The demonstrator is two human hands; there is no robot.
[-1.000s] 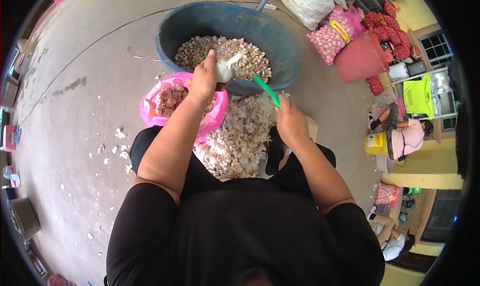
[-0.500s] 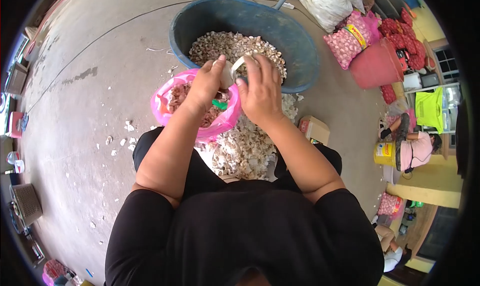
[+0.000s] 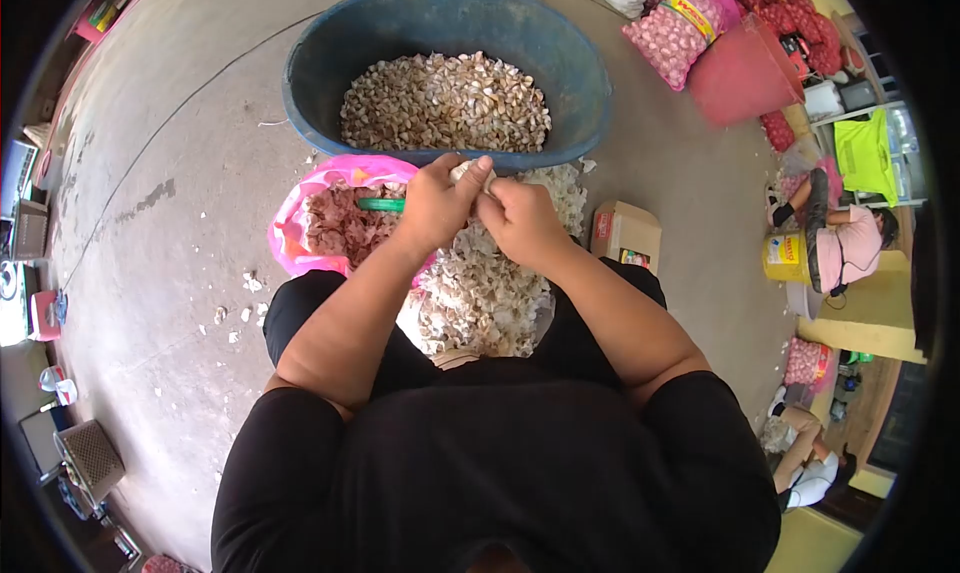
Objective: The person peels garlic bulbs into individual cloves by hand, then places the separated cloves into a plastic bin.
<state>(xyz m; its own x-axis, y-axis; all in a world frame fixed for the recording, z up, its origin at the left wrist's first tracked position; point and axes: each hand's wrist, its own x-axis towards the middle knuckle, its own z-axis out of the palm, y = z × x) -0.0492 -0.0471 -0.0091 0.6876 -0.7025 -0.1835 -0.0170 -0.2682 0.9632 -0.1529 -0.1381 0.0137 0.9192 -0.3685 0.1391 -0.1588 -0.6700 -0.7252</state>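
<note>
My left hand [image 3: 433, 205] and my right hand [image 3: 517, 218] meet around a white garlic bulb [image 3: 465, 172], both gripping it above a heap of papery garlic skins [image 3: 480, 293] between my knees. A green-handled knife [image 3: 381, 205] sticks out to the left of my left hand, over the pink bag [image 3: 300, 223] of cloves; which fingers hold it is hidden. Just beyond my hands stands a big blue tub [image 3: 330, 53] filled with garlic pieces [image 3: 445, 103].
A small cardboard box [image 3: 626, 235] lies right of the skin heap. Red mesh sacks of garlic [image 3: 678, 28] and a pink bucket [image 3: 735, 78] stand at the far right. A seated person [image 3: 835, 248] works beside a yellow bucket [image 3: 784, 258]. Skin scraps [image 3: 235, 308] dot the concrete floor.
My hands came together on the bulb and dropped from over the tub to above the skin heap. The green knife, earlier in my right hand, now lies to the left over the pink bag.
</note>
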